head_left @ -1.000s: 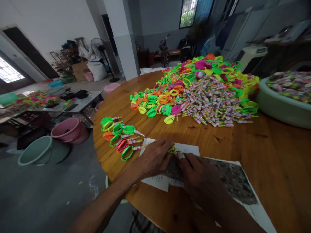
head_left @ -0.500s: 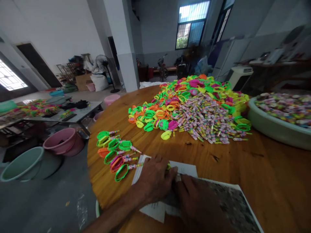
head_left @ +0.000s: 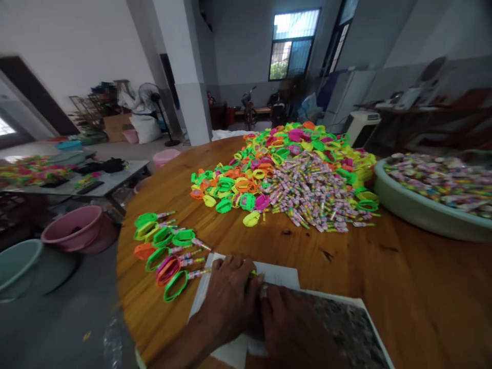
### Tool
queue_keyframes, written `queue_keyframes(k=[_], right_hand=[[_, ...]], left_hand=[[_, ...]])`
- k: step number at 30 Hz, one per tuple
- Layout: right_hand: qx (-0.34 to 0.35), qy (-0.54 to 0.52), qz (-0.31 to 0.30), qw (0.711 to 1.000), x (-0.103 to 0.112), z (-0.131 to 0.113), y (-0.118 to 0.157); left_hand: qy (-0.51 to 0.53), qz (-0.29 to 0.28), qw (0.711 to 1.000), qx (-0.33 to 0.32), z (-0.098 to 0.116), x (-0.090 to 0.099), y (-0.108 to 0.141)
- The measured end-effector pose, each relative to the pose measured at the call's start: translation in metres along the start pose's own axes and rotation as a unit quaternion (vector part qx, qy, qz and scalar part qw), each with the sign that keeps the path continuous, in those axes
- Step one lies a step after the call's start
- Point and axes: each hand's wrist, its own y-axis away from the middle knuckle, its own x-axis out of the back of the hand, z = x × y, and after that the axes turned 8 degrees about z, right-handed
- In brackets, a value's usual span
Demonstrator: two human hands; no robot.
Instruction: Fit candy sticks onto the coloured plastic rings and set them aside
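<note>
Steady the yellow band (head_left: 253, 274), seemingly pinched by the left hand (head_left: 229, 292) at its two o'clock; what the right hand (head_left: 286, 312) grips, I cannot tell.

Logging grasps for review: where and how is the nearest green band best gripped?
Likely pinch the green band by its near rim, from the person's side: its open loop offers a thin edge there, while other bands crowd its far side.

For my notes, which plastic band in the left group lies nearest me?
The green oval plastic band in front of the magenta-orange one; all others lie farther back.
</note>
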Motion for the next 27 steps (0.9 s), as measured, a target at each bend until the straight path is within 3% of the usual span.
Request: queue_keyframes(k=[6, 13, 21, 23, 27], right_hand=[[0.021, 0.007, 0.000, 1.000, 0.009, 0.000, -0.006], [0.051, 0.041, -0.132, 0.989, 0.032, -0.002, -0.016], [0.043, 0.028, -0.135, 0.990, 0.028, 0.003, -0.013], [0.032, 0.037, -0.112, 0.992, 0.031, 0.002, -0.005], [0.028, 0.015, 0.041, 0.999, 0.041, -0.019, 0.014]], left_hand=[[-0.021, 0.011, 1.000, 0.014, 0.003, 0.002, 0.003], [-0.019, 0.034, 0.999, -0.013, 0.001, 0.001, 0.008], [-0.037, 0.038, 0.999, 0.006, -0.002, -0.007, 0.006], [-0.045, 0.033, 0.998, 0.003, -0.001, -0.005, 0.007], [-0.064, 0.027, 0.998, -0.011, -0.006, 0.012, 0.006]])
